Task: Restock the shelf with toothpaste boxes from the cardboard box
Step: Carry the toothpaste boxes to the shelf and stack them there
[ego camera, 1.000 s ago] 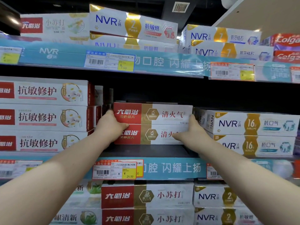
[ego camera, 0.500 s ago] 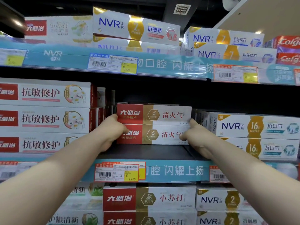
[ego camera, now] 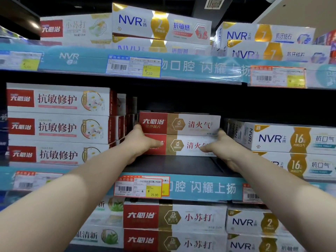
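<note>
Your left hand (ego camera: pixel 143 142) and right hand (ego camera: pixel 221 147) grip the ends of the two stacked toothpaste boxes (ego camera: pixel 190 124), set back on the middle shelf (ego camera: pixel 172 163). Push unevenly and the top one probably slides off.

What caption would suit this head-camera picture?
Left hand and right hand hold two stacked toothpaste boxes on the middle shelf.

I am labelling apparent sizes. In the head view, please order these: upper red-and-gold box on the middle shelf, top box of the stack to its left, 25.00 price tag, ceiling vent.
1. top box of the left stack, but it stands nearer the camera
2. upper red-and-gold box
3. 25.00 price tag
4. ceiling vent
</note>
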`<action>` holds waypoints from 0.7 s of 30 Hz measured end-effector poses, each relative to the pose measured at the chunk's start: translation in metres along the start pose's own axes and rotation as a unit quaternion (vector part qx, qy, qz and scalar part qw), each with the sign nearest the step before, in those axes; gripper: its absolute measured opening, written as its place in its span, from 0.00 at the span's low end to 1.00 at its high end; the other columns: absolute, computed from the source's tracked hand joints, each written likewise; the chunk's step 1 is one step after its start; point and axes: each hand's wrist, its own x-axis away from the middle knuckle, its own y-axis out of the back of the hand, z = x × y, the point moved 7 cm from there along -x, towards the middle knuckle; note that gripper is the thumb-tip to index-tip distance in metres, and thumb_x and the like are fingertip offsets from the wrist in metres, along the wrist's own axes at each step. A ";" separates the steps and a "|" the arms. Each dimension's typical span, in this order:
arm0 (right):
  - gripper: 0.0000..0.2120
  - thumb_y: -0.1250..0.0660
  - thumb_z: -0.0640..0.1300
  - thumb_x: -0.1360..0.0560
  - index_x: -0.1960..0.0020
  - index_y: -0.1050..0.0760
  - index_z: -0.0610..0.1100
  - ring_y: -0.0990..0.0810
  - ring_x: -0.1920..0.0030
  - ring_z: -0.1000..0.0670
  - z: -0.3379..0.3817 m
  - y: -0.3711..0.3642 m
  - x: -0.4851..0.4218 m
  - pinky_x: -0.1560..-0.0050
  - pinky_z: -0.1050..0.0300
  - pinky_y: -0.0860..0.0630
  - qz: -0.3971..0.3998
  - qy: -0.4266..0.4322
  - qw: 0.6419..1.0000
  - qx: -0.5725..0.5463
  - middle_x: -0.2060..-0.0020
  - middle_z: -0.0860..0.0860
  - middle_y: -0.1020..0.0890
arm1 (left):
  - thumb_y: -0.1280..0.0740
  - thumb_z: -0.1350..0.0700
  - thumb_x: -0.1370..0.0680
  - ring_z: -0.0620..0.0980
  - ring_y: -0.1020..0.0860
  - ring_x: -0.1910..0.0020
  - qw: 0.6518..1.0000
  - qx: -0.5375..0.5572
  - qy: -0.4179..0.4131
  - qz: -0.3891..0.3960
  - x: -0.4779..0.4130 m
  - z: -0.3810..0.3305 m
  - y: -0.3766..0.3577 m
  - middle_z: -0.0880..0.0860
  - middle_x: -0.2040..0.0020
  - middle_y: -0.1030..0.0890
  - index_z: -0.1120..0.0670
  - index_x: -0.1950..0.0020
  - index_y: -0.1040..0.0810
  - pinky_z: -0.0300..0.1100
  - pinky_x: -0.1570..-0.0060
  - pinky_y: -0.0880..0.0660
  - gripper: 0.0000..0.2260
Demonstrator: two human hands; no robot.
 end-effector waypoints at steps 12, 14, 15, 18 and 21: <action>0.33 0.31 0.45 0.28 0.27 0.43 0.52 0.37 0.29 0.50 0.050 -0.002 0.072 0.36 0.59 0.39 0.048 0.182 0.981 0.050 0.29 0.51 0.35 | 0.27 0.52 0.30 0.48 0.24 0.42 0.988 -0.034 -0.126 -0.079 0.066 -0.041 0.012 0.47 0.36 0.25 0.52 0.29 0.35 0.43 0.41 0.26 0.32; 0.30 0.31 0.45 0.28 0.29 0.39 0.53 0.36 0.30 0.50 0.056 -0.007 0.085 0.32 0.55 0.38 0.057 0.215 0.974 0.041 0.30 0.52 0.33 | 0.28 0.51 0.30 0.46 0.22 0.48 0.986 -0.034 -0.126 -0.101 0.089 -0.039 0.022 0.45 0.43 0.22 0.50 0.35 0.29 0.44 0.48 0.23 0.24; 0.29 0.31 0.45 0.28 0.31 0.37 0.54 0.34 0.31 0.51 0.059 -0.010 0.093 0.31 0.53 0.37 0.064 0.229 0.971 0.031 0.32 0.53 0.31 | 0.28 0.52 0.29 0.45 0.22 0.54 0.985 -0.031 -0.126 -0.111 0.102 -0.035 0.027 0.44 0.49 0.22 0.50 0.39 0.28 0.41 0.53 0.24 0.20; 0.23 0.31 0.45 0.29 0.37 0.32 0.58 0.28 0.37 0.55 0.067 -0.031 0.121 0.34 0.51 0.32 0.128 0.266 0.955 -0.011 0.41 0.60 0.26 | 0.28 0.53 0.29 0.49 0.22 0.57 0.975 -0.083 -0.120 -0.167 0.146 -0.017 0.048 0.49 0.52 0.22 0.48 0.45 0.25 0.41 0.58 0.24 0.15; 0.20 0.32 0.46 0.29 0.38 0.30 0.56 0.25 0.41 0.59 0.072 -0.067 0.157 0.40 0.58 0.28 0.227 0.308 0.923 -0.022 0.43 0.60 0.24 | 0.27 0.52 0.30 0.48 0.22 0.58 0.967 -0.140 -0.075 -0.200 0.186 0.018 0.072 0.50 0.50 0.23 0.49 0.44 0.25 0.38 0.60 0.27 0.16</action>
